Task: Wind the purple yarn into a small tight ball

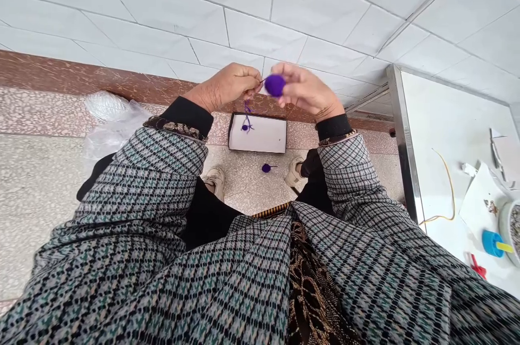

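My right hand (306, 90) is closed around a small purple pompom ball (275, 85), held up in front of me. My left hand (231, 85) is a closed fist pinching a thin purple thread (246, 109) that runs from the ball and dangles down. Both hands almost touch. Below them on the floor lies a shallow white box (264, 136) with a bit of purple thread in it. A second small purple ball (266, 168) lies on the floor between my shoes.
A crumpled clear plastic bag (109, 117) lies on the floor at the left. A white table with a metal edge (402, 139) stands at the right, bearing a yellow cord (449, 188), papers, a bowl (512, 228) and a blue spool (492, 243). White tiled wall ahead.
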### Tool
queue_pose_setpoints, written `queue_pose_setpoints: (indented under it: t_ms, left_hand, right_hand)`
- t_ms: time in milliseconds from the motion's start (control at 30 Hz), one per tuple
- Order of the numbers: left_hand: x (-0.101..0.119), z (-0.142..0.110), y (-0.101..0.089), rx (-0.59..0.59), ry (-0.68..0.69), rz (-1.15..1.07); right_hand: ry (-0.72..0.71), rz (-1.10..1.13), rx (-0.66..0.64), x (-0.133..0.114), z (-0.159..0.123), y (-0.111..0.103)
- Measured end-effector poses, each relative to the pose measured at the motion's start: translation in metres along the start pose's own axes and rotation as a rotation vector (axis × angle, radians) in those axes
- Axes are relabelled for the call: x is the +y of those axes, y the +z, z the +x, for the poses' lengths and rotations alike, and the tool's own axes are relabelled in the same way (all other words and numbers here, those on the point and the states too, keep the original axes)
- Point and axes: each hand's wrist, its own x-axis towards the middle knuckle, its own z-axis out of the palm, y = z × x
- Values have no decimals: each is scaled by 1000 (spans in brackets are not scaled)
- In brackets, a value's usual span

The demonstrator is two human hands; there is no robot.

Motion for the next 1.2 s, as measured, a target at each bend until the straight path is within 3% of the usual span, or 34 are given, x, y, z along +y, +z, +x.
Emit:
queue_pose_setpoints:
  t_ms: [100,167,200,233,300,367,433,500,567,633,667,733,800,900,1033,1200]
  left_hand:
    - [2,-3,6,-153,-27,-58]
    - [7,-8,10,-249,-31,-68]
    - [9,-10,10,-269,-30,-73]
    - [10,-11,10,-266,-29,-78]
    - [9,-11,6,-210,-24,-82]
    - [4,-8,1,-118,-15,-57]
    - [0,-5,-1,-57,-13,-21]
    - [0,-5,1,-92,-24,-9]
    - [2,-6,5,-193,-40,-25]
    - [6,-9,9,-270,-51,-47]
    - [8,-10,9,-284,-54,-55]
    - [8,-10,9,-269,-56,-62]
    - [5,-9,7,-235,-68,-64]
    - [0,-10,4,-219,-90,-87]
    - [-1,-16,-4,-161,-49,-120]
    - [-8,-25,-29,-26,-34,-83]
  right_hand:
    - [-149,59,310,-2,7,1]
    - [-101,-77,460,-4,8,6]
    - [-38,-190,464,-5,7,8]
    - [26,-312,416,-6,5,9]
    - [140,-481,191,-7,-2,10]
    - [173,-412,-43,-6,-7,6]
    - [91,-187,-97,-5,-7,2]
    - [-66,-20,56,-3,-2,0]
    - [-157,-28,272,-1,3,2]
    - [-119,-196,414,0,6,6]
    - [-62,-307,424,0,5,8]
    - [99,-475,284,1,0,10]
    - [246,-478,-2,1,-8,8]
    - [229,-247,-326,3,-17,-1]
    - [13,4,-379,6,-25,-13]
    - [-130,167,-203,5,-42,-27]
